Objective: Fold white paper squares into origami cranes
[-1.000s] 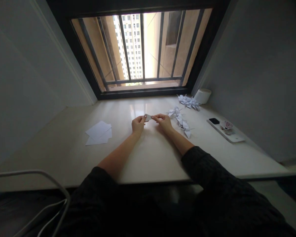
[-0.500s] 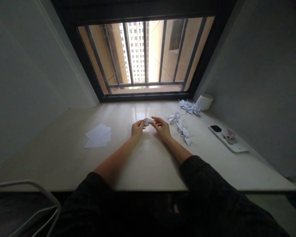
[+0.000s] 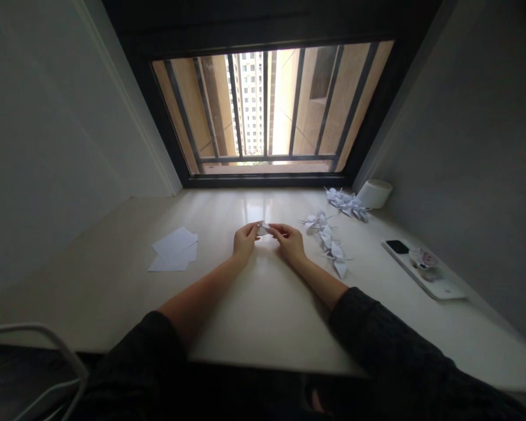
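Note:
A small folded piece of white paper [image 3: 263,228] is pinched between my two hands above the middle of the sill. My left hand [image 3: 246,238] grips its left side, thumb and fingertips together. On its right side, my right hand [image 3: 289,238] closes its thumb and index finger on the paper. Several folded paper cranes [image 3: 328,238] lie in a row just right of my right hand. Another cluster of paper cranes [image 3: 346,203] sits farther back. Loose white paper sheets [image 3: 175,248] overlap to the left of my left hand.
A white cup [image 3: 376,193] stands at the back right by the wall. A phone [image 3: 425,272] with a round grip on its back lies at the right. The barred window [image 3: 263,105] closes off the back. White cables [image 3: 48,339] loop at the lower left.
My right fingers, spread a little before, have closed in on the folded paper. The whole view has shifted and tilted slightly; the cranes, sheets and phone keep their places on the sill.

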{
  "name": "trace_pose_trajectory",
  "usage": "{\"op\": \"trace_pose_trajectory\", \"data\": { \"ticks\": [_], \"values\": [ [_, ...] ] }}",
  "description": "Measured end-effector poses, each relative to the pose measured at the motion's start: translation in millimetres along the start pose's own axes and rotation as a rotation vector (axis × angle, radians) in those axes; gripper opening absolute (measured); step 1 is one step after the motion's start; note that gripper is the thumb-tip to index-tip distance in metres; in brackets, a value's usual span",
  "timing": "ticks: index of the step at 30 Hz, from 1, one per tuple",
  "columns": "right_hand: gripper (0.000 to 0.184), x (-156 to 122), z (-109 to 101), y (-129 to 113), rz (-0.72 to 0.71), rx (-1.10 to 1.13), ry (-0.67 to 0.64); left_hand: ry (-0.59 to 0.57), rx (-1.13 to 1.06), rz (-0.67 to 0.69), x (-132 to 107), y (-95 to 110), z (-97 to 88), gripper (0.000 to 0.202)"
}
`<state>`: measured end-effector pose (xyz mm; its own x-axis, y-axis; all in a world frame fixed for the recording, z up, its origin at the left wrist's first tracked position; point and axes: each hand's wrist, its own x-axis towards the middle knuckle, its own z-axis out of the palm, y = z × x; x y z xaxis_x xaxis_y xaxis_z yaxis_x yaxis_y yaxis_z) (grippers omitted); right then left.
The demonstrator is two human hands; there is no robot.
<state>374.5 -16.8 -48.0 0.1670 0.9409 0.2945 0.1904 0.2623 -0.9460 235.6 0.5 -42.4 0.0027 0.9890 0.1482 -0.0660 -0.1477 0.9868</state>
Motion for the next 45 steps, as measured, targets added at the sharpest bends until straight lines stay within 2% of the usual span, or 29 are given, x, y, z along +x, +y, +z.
{"op": "trace_pose_trajectory", "data": {
  "ticks": [6,12,23,27,30,32,35,38,41,45],
  "values": [
    [0.037,-1.4,1.2,-2.0,0.024,0.071,-0.001,-0.032,0.028,0.024,-1.5,3.9,-0.8,0.033],
    [0.041,-7.3,-0.5,-7.6,-0.002,-0.058,0.047,-0.019,0.02,0.009,-5.4,6.8,1.2,0.033],
    [0.038,-6.8,-1.3,-8.1,-0.096,-0.059,-0.126,0.097,-0.106,-0.007,-0.6,0.5,-1.1,0.041],
    [0.042,-9.4,-3.6,-13.0,-0.115,-0.118,-0.111,0.105,-0.108,-0.014,-0.8,1.4,-1.2,0.042],
    [0.044,-11.5,-9.6,-20.5,-0.193,-0.243,-0.035,0.113,-0.077,-0.033,-1.5,3.9,-1.3,0.041],
    [0.037,-12.5,-15.4,-25.5,-0.317,-0.421,-0.014,0.114,-0.073,-0.04,-1.9,5.0,-1.1,0.04],
    [0.021,-13.2,-22.9,-30.3,-0.507,-0.713,-0.075,0.099,-0.07,-0.037,-2.6,5.9,-0.2,0.04],
    [0.016,-13.8,-24.8,-30.6,-0.57,-0.83,-0.107,0.048,-0.056,-0.037,-3.7,8.4,0.6,0.043],
    [0.016,-14.1,-21.5,-27.8,-0.523,-0.718,-0.064,-0.003,-0.054,-0.035,-5.6,13.0,0.8,0.048],
    [0.014,-13.0,-15.7,-22.9,-0.344,-0.405,-0.012,-0.085,-0.067,0.008,-7.8,16.4,1.7,0.057]
  ]
}}
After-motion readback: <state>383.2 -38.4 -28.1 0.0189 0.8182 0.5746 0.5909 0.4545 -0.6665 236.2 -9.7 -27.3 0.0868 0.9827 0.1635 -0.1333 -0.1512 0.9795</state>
